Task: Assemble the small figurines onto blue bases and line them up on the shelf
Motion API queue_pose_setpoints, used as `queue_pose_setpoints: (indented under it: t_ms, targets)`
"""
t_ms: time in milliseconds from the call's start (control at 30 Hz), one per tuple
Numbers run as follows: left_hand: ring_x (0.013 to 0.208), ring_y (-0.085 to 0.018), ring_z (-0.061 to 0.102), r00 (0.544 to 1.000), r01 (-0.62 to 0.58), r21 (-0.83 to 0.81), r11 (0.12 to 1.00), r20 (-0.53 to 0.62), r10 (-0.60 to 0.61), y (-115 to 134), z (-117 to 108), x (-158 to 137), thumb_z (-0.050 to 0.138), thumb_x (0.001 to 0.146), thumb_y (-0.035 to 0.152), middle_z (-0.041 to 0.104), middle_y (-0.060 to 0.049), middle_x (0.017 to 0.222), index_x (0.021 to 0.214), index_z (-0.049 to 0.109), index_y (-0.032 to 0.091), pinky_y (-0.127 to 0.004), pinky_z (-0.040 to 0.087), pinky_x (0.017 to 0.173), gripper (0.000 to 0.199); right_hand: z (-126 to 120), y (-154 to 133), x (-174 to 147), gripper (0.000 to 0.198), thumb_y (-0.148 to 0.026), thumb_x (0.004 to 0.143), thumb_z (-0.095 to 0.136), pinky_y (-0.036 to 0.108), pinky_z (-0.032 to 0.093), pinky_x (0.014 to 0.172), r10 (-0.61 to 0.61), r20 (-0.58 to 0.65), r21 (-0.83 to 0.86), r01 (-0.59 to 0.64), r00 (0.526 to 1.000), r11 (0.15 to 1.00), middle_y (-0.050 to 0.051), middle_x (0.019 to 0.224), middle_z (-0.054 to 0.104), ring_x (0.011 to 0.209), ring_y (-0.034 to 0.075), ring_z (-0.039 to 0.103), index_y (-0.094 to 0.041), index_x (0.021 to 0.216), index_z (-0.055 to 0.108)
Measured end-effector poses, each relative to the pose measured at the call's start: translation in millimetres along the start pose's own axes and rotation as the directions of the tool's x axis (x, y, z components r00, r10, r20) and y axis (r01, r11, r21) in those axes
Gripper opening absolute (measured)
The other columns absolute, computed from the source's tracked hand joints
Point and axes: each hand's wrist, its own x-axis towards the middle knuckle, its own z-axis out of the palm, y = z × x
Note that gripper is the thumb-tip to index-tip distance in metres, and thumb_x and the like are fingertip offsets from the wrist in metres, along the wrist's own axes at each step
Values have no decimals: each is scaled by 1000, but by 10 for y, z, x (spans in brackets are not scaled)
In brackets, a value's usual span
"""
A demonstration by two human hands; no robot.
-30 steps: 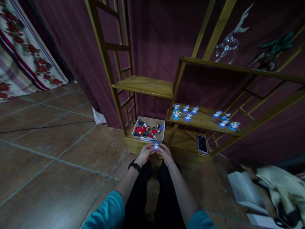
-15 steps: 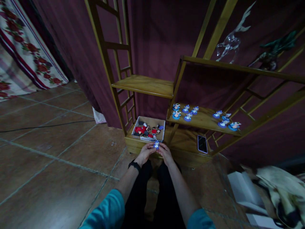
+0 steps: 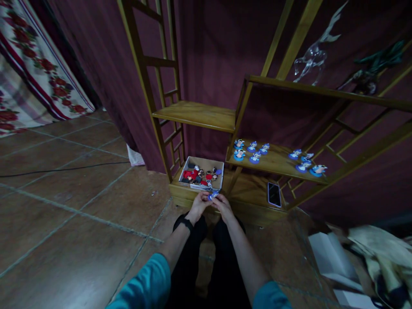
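the person's left grip (image 3: 198,205) and right grip (image 3: 222,206) are both closed on a small purple-and-white figurine (image 3: 213,195), pinched between the fingertips just in front of the box (image 3: 206,162), near its right front corner. the figurine tilts, its base toward the left grip; its finer details are too small to tell. the box, shallow and open-topped, holds jumbled red, black and white figures (image 3: 190,174), with a purple piece (image 3: 218,171) by its right wall. right of the box and higher, a wooden shelf (image 3: 278,159) carries nine blue and purple figurines (image 3: 255,157), five nearer the box and four farther off. right of the box, below that shelf, lies a phone (image 3: 274,194).
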Motion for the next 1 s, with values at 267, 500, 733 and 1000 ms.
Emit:
queue_pose_setpoints:
  t_ms: [267,500,733,1000]
  targets:
    - [54,-11,55,1000,2,-10,1000,16,-2,6,55,-15,66,47,-1,55,6,56,77,52,16,-26,45,61,37,34,146,84,28,-35,59,68,30,47,68,-125,-130,-156,104,984,982,0,78,65,76,18,59,-21,83,60]
    - [55,-9,54,1000,-15,10,1000,13,15,-16,26,-6,64,47,-3,56,6,58,79,55,15,-23,44,60,38,-9,163,98,26,-34,62,64,30,45,72,-177,-140,-296,130,974,946,0,80,66,78,18,59,-21,84,62]
    - [59,-10,54,1000,0,-10,1000,30,0,-59,1,19,65,45,-3,61,1,63,79,60,12,-24,43,63,38,14,86,51,30,-35,64,61,32,44,79,-248,-118,-425,177,962,888,1,86,67,83,19,60,-19,90,62]
    - [65,-12,57,996,55,-20,998,71,-53,-74,-56,59,70,50,5,64,-3,70,87,64,11,-25,44,67,38,37,66,16,33,-36,66,60,32,49,73,-174,-72,-271,148,982,951,2,92,66,85,20,61,-21,94,62]
